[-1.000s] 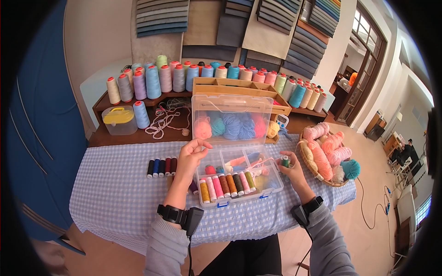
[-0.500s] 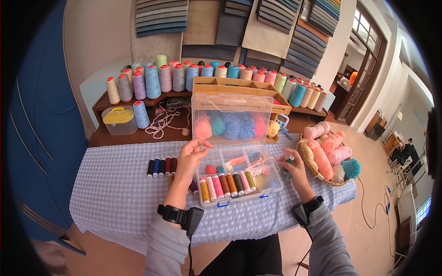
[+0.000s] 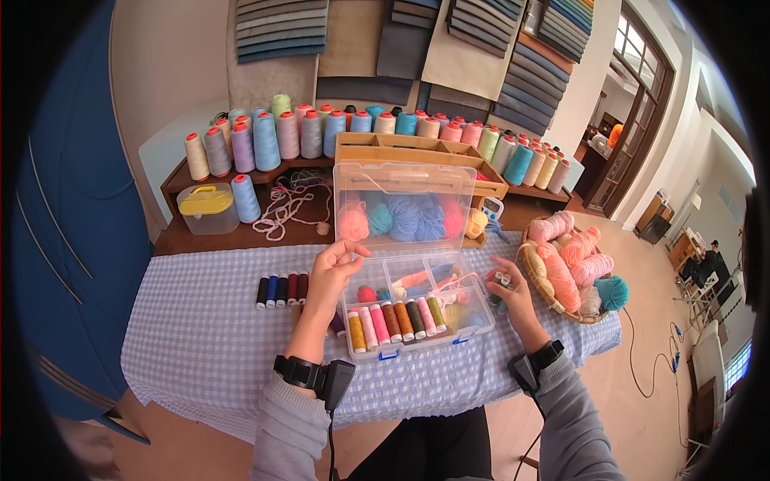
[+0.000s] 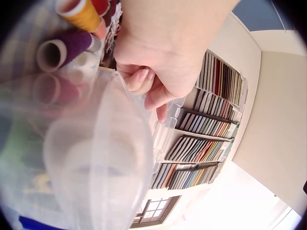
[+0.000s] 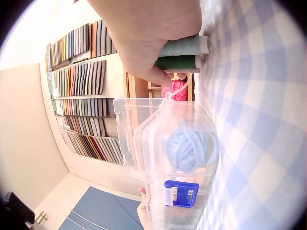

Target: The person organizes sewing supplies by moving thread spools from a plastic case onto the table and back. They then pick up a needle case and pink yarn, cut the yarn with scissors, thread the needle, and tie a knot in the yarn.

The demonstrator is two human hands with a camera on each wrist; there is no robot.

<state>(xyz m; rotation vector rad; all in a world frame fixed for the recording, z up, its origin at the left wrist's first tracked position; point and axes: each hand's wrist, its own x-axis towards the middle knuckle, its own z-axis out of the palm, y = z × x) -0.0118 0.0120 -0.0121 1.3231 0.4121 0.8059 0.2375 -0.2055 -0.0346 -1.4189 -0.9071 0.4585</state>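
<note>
The head view looks forward and down; both wrist views (rolled sideways) sit close, sharing the clear plastic box (image 3: 425, 347).

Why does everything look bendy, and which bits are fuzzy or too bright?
Head view: the corners are black, and the door frame leans, probably because of a very wide lens. Left wrist view: the clear box looks hazy and blurred up close; the lower right is washed out white. Right wrist view: the upper left glares, but the dark green spool looks fairly sharp.
</note>
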